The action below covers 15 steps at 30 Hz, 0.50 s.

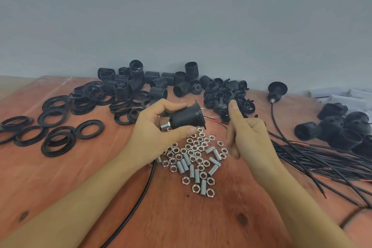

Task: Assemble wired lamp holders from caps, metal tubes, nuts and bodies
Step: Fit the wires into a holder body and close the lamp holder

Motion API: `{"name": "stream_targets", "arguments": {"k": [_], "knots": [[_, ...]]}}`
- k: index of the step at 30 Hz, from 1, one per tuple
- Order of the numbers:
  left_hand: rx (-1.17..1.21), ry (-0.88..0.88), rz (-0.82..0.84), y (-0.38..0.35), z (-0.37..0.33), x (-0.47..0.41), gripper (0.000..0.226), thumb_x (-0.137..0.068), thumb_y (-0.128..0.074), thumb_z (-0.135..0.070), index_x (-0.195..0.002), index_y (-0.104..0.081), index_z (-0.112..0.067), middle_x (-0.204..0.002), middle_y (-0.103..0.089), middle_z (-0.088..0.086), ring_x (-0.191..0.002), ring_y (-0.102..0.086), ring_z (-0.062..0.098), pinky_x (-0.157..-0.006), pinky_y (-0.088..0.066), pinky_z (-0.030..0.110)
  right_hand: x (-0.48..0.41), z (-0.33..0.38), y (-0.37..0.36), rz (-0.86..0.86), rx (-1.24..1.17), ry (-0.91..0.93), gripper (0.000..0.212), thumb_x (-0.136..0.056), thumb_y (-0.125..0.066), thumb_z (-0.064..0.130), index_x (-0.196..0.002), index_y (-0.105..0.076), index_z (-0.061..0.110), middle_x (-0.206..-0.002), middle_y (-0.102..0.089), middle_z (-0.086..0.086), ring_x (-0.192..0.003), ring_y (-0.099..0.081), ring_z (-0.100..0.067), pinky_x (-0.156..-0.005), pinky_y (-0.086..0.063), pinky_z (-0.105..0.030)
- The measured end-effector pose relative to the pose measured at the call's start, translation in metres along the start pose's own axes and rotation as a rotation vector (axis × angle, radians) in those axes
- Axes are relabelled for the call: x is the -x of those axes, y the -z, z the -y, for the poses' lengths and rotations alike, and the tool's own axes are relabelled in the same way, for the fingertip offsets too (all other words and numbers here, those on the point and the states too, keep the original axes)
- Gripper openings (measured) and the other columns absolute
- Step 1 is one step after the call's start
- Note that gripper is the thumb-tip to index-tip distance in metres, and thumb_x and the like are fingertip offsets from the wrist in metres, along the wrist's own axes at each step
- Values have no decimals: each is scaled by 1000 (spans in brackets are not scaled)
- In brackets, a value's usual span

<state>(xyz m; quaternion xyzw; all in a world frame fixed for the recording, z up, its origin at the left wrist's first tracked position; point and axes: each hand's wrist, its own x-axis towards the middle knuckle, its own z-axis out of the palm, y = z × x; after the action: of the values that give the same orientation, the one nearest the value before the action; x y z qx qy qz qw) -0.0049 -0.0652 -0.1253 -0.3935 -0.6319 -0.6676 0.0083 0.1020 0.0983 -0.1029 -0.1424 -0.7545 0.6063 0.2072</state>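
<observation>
Left hand (155, 131) fingers clamp lamp holder (187, 117), metal tube (165, 126) fitted; right hand (247, 137) fingers curled, hold unclear; nuts (193, 147) below fingers unused.

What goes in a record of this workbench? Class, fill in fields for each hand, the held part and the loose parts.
left hand: left hand grips a black lamp holder, metal tube projecting from its end
right hand: right hand beside it, index finger raised, other fingers curled; contents unclear
below the hands: nuts and tubes piled on the wooden table
left: black rings
back: threaded bodies, caps
right: black cables, assembled holders
</observation>
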Motion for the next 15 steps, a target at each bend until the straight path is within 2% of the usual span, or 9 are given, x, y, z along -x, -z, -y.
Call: {"name": "stream_targets", "arguments": {"k": [1, 3, 4, 5, 7, 9, 11, 13, 15], "knots": [[7, 3, -4, 0, 0, 0, 37, -63, -86, -31, -94, -69, -42, -95, -70, -19, -83, -68, 1, -65, -58, 21, -1, 0, 0, 1, -2, 3, 72, -95, -40, 58, -50, -61, 6, -43, -56, -8, -36, -47, -12, -47, -45, -15], [-8, -4, -2, -1, 1, 0, 39, -64, -88, -31, -95, -69, -43, -96, -70, -18, -85, -68, 2, -67, -58, 23, 0, 1, -4, 99, 8, -16, 61, -89, -42, 63, -76, -71, 11, -68, -72, -5, -47, -59, -14, -48, -43, -20], [-18, -8, -1, -1, 1, 0, 40, -64, -89, -31, -96, -69, -42, -97, -70, -18, -86, -68, 2, -68, -59, 24, 2, 2, -7, 151, -6, -23, 58, -85, -43, 64, -83, -71, 13, -73, -74, -5, -49, -61, -15, -47, -43, -21], [-25, -9, -4, -1, 1, 0, 39, -63, -88, -33, -96, -68, -42, -97, -70, -18, -86, -68, 3, -69, -59, 25, 4, 2, -7, 168, -36, -19, 57, -82, -45, 64, -78, -71, 13, -68, -73, -6, -48, -61, -15, -46, -45, -22], [-36, 3, -25, 1, 2, 0, 38, -63, -85, -38, -97, -68, -41, -96, -70, -18, -84, -68, 4, -66, -60, 26, 5, 3, -5, 101, -105, 25, 59, -78, -50, 63, -52, -63, 12, -45, -60, -8, -37, -52, -14, -51, -50, -16], [-35, 28, -56, 3, 3, -1, 37, -63, -84, -40, -96, -68, -39, -94, -70, -18, -80, -69, 5, -65, -61, 29, 4, 1, -3, 36, -122, 41, 60, -75, -53, 64, -46, -60, 12, -40, -54, -8, -35, -47, -11, -53, -48, -11], [-52, 26, -70, 1, 3, 0, 39, -65, -86, -39, -99, -68, -34, -94, -70, -18, -78, -70, 7, -65, -61, 30, 5, 0, -5, 97, -58, 13, 52, -70, -60, 66, -63, -68, 16, -54, -66, -6, -45, -56, -10, -48, -45, -14], [-87, -14, -47, -1, 1, 1, 40, -70, -87, -36, -104, -67, -29, -95, -70, -20, -76, -69, 2, -62, -57, 19, 9, -2, -12, 214, 6, -24, 40, -69, -68, 62, -85, -74, 25, -72, -74, -3, -56, -63, -9, -48, -45, -15], [-85, -34, 11, -2, 1, 4, 39, -74, -83, -27, -109, -67, -23, -98, -71, -18, -78, -68, 0, -60, -52, 11, 12, -4, -18, 248, -22, -15, 27, -80, -72, 48, -98, -74, 28, -84, -76, -1, -64, -67, -8, -47, -49, -20]]}}
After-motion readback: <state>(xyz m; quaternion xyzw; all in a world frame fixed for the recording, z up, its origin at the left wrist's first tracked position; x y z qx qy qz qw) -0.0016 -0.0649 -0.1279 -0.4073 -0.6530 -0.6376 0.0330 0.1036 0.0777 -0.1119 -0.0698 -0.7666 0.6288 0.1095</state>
